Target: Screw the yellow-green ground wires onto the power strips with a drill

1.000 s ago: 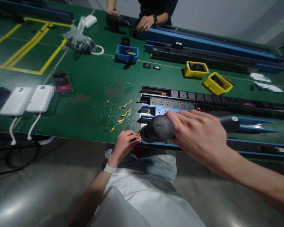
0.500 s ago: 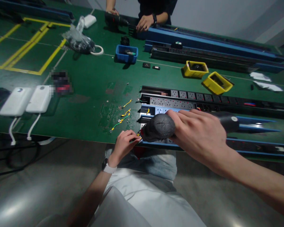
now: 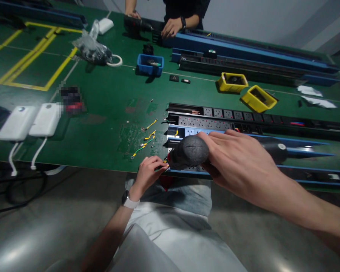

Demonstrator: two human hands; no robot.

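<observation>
My right hand point(image 3: 240, 160) is wrapped around a black power screwdriver point(image 3: 192, 149), its rounded rear end facing me and its bit hidden beneath. The tool is over the left end of the nearest blue-edged power strip point(image 3: 200, 173). At that end, my left hand point(image 3: 149, 169) pinches a small wire with a bit of yellow showing at the fingertips; most of it is hidden. Several short yellow-green wires with ring terminals point(image 3: 143, 147) lie on the green table just beyond my left hand. More socket strips point(image 3: 200, 121) lie side by side behind the screwdriver.
Two yellow bins point(image 3: 232, 83) and a blue bin point(image 3: 150, 65) stand farther back. Across the table point(image 3: 102, 94), a co-worker's hand point(image 3: 172, 27) rests by a long blue rail, another drill point(image 3: 136, 24) beside it. White power banks point(image 3: 17, 122) and a bagged cable point(image 3: 92, 49) lie left.
Both hands and the screwdriver hold nearly the same place at the strip's end. My right wrist and forearm have shifted slightly; the whole view has slid a little.
</observation>
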